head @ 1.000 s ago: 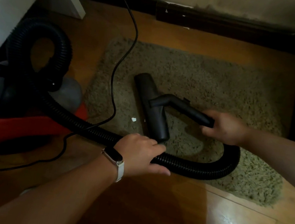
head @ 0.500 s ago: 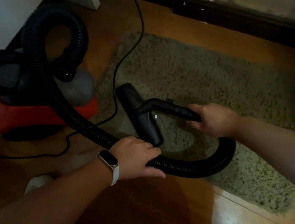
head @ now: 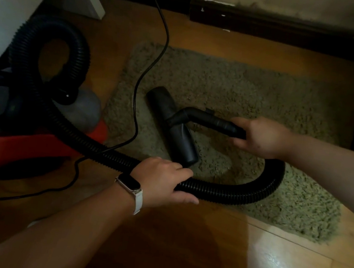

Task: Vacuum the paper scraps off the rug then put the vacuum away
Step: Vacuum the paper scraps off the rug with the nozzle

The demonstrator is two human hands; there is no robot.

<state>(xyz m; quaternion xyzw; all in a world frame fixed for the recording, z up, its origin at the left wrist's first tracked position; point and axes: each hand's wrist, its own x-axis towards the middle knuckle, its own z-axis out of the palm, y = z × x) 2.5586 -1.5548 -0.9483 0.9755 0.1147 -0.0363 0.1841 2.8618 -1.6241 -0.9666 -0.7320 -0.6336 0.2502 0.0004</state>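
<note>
Rug, shaggy and olive, lies on your glossy wooden floor below a dark skirting board. The floor nozzle rests on its left part. Your right hand has its fingers wrapped round the wand, and your left hand has its fingers clamped on the ribbed hose. The red vacuum stands left, by white furniture.

Both forearms are bare to the frame's edge. Behind the left grip, the wrist wears a slim fitness band: dark, glossy, rounded-rectangular face in a pale rim, on a white strap.
</note>
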